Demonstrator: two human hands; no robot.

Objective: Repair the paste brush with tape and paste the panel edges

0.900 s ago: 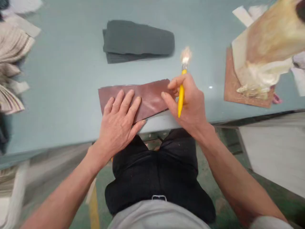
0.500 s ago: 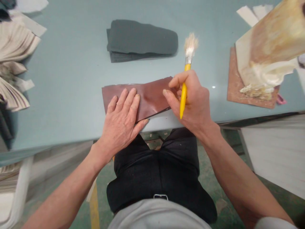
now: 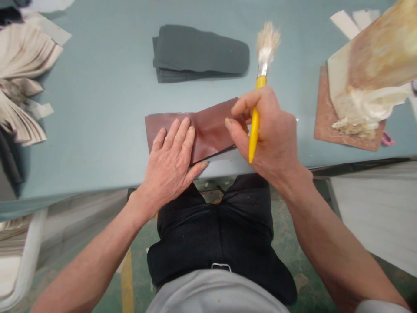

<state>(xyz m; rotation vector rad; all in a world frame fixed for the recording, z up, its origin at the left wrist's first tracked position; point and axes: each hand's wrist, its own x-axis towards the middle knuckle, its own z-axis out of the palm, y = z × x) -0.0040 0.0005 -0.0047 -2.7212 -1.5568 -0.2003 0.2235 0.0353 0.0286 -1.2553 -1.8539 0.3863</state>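
Note:
My left hand (image 3: 171, 156) lies flat with fingers stretched out on a brown leather-like strip (image 3: 211, 126) near the table's front edge. The strip's right part bends up slightly, and a dark edge shows beneath it. At its right end, my right hand (image 3: 269, 126) is closed around the yellow handle of a paintbrush (image 3: 261, 82). The brush's pale bristles point away from me, with white stuff near the ferrule. My right thumb and forefinger are by the strip's end; whether they touch it I cannot tell. Beyond the strip lies a stack of dark grey pieces (image 3: 202, 50).
On the right, a smeared, pale container (image 3: 361, 65) leans over a brown board (image 3: 325, 126), with whitish residue at its mouth. Stacks of pale strips (image 3: 29, 52) lie along the left side of the table (image 3: 104, 87). White scraps (image 3: 345, 24) are at the back right.
The view has shifted slightly, so most things sit a little further right. My right hand and the brush have risen slightly away from the strip's end. My left hand stays flat on the strip.

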